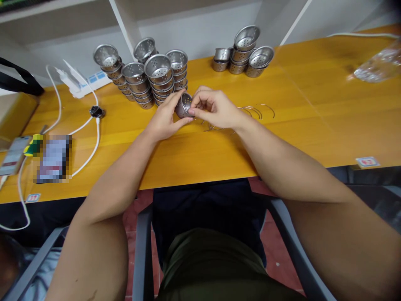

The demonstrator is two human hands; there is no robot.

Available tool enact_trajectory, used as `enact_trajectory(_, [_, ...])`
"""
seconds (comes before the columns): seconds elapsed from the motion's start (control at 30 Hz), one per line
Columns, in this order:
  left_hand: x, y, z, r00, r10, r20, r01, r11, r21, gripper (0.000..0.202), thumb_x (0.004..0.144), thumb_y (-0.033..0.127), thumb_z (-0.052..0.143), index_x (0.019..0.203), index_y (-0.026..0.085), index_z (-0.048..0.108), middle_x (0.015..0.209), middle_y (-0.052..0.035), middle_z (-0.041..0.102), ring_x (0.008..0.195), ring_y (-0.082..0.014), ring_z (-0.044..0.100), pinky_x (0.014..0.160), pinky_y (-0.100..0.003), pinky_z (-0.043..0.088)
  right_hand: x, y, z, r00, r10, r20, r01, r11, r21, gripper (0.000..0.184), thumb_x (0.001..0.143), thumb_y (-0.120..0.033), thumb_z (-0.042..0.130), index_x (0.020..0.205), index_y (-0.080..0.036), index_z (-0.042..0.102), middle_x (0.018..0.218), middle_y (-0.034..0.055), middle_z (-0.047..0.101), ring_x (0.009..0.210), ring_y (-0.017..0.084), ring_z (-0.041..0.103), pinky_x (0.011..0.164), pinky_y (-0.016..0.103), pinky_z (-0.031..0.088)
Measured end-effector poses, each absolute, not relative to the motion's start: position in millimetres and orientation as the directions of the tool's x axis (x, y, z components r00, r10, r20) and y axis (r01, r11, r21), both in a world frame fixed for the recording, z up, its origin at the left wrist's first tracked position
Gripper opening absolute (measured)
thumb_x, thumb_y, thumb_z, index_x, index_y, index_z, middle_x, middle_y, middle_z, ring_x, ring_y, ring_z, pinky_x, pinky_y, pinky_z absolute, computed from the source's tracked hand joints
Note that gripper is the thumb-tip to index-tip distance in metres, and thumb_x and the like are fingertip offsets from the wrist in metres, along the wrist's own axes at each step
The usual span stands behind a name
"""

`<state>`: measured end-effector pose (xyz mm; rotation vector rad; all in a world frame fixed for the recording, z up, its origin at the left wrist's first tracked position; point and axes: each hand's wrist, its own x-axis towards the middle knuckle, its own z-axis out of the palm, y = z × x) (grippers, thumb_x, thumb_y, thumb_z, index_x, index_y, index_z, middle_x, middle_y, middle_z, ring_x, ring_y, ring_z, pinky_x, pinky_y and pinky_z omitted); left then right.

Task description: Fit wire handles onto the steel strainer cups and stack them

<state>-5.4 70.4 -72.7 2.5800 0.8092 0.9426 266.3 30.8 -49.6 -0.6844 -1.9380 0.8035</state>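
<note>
The fingers [175, 101] of the left hand [164, 120] are gripping a small perforated metal cup [183, 105], and the right hand [216, 109] is pinching its rim, holding it just above the bench [313, 125]. Right of the cup, thin wire loops [255, 110] are lying loose, seemingly not yet fitted. Behind the cup, tall stacks [150, 77] of similar cups are standing, with a smaller group [242, 54] behind and to its right; which lot is finished cannot be told. The sticker [367, 161] at the bench edge is carrying print too small to read.

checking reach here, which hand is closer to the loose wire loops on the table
Right. The right hand sits just left of the wire loops; the left hand is farther left, beyond the metal cup.
</note>
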Motion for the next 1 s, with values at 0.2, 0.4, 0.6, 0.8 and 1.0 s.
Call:
enact_trajectory(0.2, [-6,76,-77,0.603,0.575,0.553,0.394,-0.817,0.42,0.119,0.099,0.109,0.073,0.182,0.025,0.055,0.182,-0.0228,0.065,0.177,-0.0505,0.056,0.154,-0.067,0.041,261,21,-38,-0.384,0.813,0.438,0.274,0.553,-0.787,0.074,0.092,-0.099,0.097,0.097,-0.029,0.071,0.106,0.0118,0.069,0.107,0.036,0.068,0.099,0.053,0.068])
enact_trajectory(0.4, [-3,75,-76,0.592,0.571,0.569,0.402,-0.821,0.405,0.118,0.099,0.113,0.067,0.181,0.029,0.057,0.181,-0.0197,0.065,0.175,-0.0493,0.059,0.154,-0.066,0.042,262,19,-34,-0.38,0.818,0.432,0.309,0.553,-0.774,0.072,0.097,-0.097,0.093,0.1,-0.029,0.07,0.112,0.013,0.069,0.112,0.037,0.069,0.099,0.052,0.068])
enact_trajectory(0.6, [-6,75,-73,0.606,0.579,0.545,0.416,-0.815,0.403,0.118,0.101,0.112,0.066,0.182,0.027,0.054,0.184,-0.0222,0.062,0.178,-0.0492,0.056,0.154,-0.065,0.041,261,22,-38,-0.359,0.811,0.463,0.218,0.555,-0.803,0.078,0.091,-0.103,0.093,0.099,-0.029,0.068,0.11,0.0123,0.07,0.106,0.036,0.071,0.098,0.055,0.068])
enact_trajectory(0.8, [-4,66,-74,0.58,0.591,0.561,0.349,-0.802,0.485,0.122,0.095,0.114,0.072,0.181,0.03,0.051,0.178,-0.0209,0.066,0.162,-0.0471,0.072,0.132,-0.062,0.067,283,22,-19,-0.448,0.828,0.336,-0.107,0.324,-0.94,0.087,0.073,-0.101,0.104,0.09,-0.03,0.057,0.085,0.0047,0.063,0.077,0.026,0.058,0.069,0.046,0.057])
enact_trajectory(1.0, [-21,71,-61,0.413,0.537,0.736,0.355,-0.839,0.413,0.11,0.093,0.113,0.075,0.165,0.033,0.058,0.155,-0.0141,0.075,0.153,-0.0479,0.074,0.133,-0.068,0.063,299,41,-33,-0.29,0.873,0.392,0.199,0.456,-0.868,0.069,0.084,-0.084,0.1,0.086,-0.029,0.058,0.085,0.0074,0.059,0.083,0.029,0.056,0.076,0.05,0.054])
